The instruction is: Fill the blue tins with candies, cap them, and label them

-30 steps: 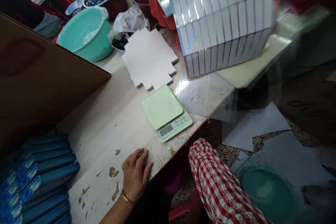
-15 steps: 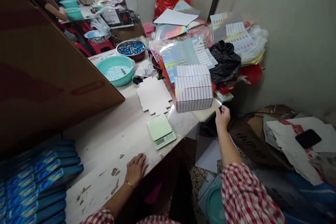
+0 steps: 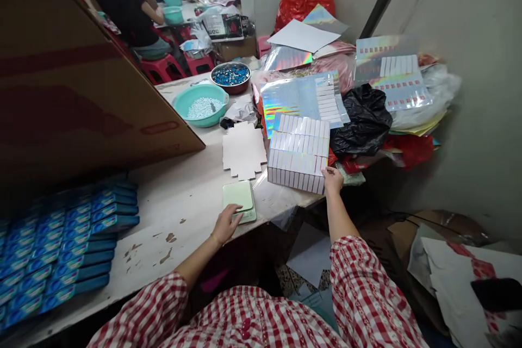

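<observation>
My left hand [image 3: 227, 224] reaches over the front of a pale green digital scale [image 3: 237, 194], its fingers apart and holding nothing. The fingers cover part of the scale's front panel; the weighing plate is bare. My right hand [image 3: 334, 179] is at the right front corner of a block of small white boxes [image 3: 299, 147] stacked in tight rows. Its thumb and fingers are pinched together by the block's edge, and what is between them, if anything, is too small to tell. A flat white card cutout with notched edges [image 3: 243, 149] lies behind the scale.
Blue packages [image 3: 61, 255] are stacked at left below a large cardboard box [image 3: 101, 81]. Behind stand a turquoise basin [image 3: 179, 102] of white pieces and a metal bowl [image 3: 230, 88] of blue pieces. A black plastic bag [image 3: 362, 119] and shiny sheets lie right. A person sits at back left.
My left hand has moved from the tabletop forward to the scale. My right hand has moved left to the corner of the box block. The head view has shifted, showing more of the seated person.
</observation>
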Motion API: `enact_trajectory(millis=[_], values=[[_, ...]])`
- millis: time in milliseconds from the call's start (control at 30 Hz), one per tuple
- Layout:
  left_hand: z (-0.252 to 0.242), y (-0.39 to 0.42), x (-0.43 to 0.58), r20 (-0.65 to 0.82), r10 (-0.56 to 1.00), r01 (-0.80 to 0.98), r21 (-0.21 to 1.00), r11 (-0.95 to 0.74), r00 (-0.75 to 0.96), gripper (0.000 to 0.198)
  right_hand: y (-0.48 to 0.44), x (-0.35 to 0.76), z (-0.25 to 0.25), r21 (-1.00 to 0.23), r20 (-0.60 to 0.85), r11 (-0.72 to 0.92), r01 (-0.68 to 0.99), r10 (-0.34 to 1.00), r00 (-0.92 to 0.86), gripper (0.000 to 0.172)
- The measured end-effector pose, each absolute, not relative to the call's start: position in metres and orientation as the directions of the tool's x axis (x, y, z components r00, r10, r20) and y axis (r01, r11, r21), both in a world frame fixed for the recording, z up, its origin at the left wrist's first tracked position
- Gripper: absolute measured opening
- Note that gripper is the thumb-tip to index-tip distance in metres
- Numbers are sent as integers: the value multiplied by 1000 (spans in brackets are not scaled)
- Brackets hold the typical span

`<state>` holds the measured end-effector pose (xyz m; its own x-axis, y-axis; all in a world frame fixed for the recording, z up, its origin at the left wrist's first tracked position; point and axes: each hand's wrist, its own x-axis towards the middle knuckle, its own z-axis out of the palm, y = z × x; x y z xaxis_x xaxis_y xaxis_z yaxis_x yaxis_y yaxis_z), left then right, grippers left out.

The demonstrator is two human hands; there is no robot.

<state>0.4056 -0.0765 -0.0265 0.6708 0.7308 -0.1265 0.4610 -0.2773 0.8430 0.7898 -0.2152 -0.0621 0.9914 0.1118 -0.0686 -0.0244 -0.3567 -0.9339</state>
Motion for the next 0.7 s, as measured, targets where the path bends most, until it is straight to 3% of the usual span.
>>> enact_trajectory(millis=[133,300,400,500,600,700], values=[[4,-60,478,-245,739,342,939,21,627,38,-229,760,-16,-995,-94,-67,-75,336,937,33],[37,-46,522,-518,645,217,845,490,562,78,-293,708,47,-987,-102,46,-154,562,821,20],[63,-50,518,-479,591,27,791,611,650,79,-335,690,55,-978,-159,10,-209,610,776,21],[92,-61,502,-352,645,-98,827,554,678,68,-358,683,42,-974,-215,-81,-211,615,758,25],[117,-75,480,-252,728,-150,886,439,638,55,-349,676,41,-979,-66,-192,64,600,797,36],[135,-89,459,-197,757,-119,933,341,623,49,-303,655,79,-810,386,-159,565,580,717,37]])
